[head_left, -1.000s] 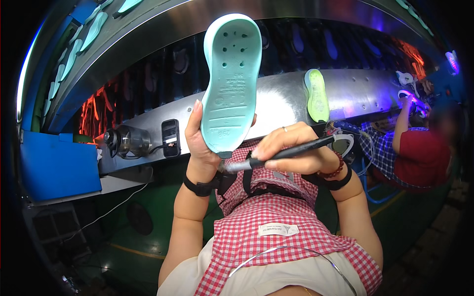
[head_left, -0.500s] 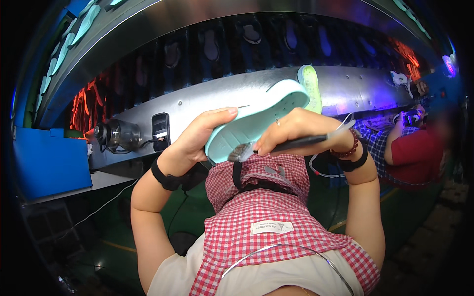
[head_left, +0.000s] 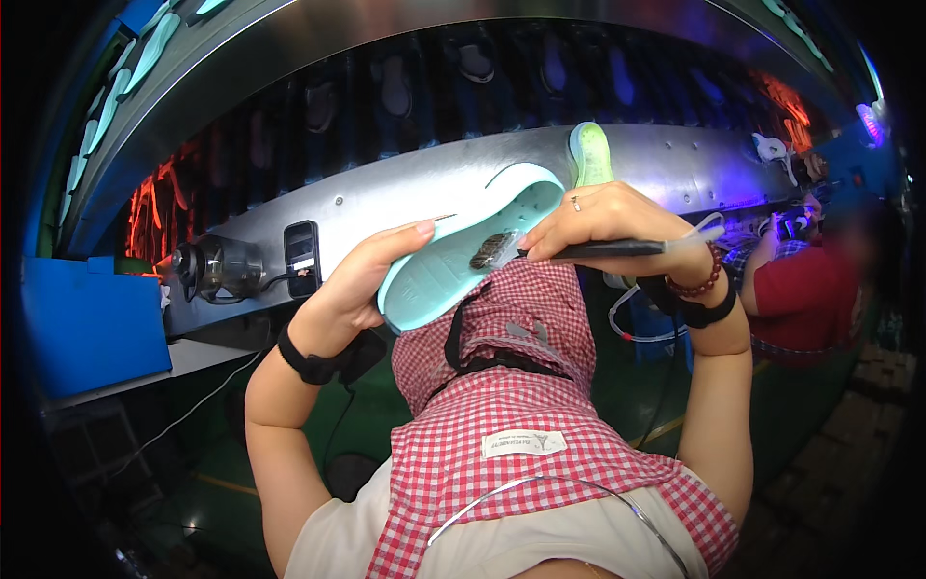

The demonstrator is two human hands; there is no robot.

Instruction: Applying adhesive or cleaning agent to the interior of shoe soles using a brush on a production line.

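A light teal shoe sole (head_left: 434, 265) is tilted in front of my apron, its hollow inner side toward me. My left hand (head_left: 371, 275) grips it around the left end, thumb over the rim. In my right hand (head_left: 603, 227) is a brush (head_left: 617, 250) with a black handle and a clear tube at its end. Its dark bristles (head_left: 490, 251) rest against the inside of the sole near the middle. The tips of some right-hand fingers are hidden behind the handle.
A yellow-green sole (head_left: 590, 154) lies on the metal ledge (head_left: 386, 188). Left on the ledge are a phone (head_left: 301, 259) and a glass jar (head_left: 230, 268). Beyond runs a dark conveyor (head_left: 424, 87) carrying soles. A co-worker in red (head_left: 805, 299) sits at right.
The brush has moved from the sole's left end toward its middle, up and to the right along the inside. The sole and my left hand appear slightly farther left.
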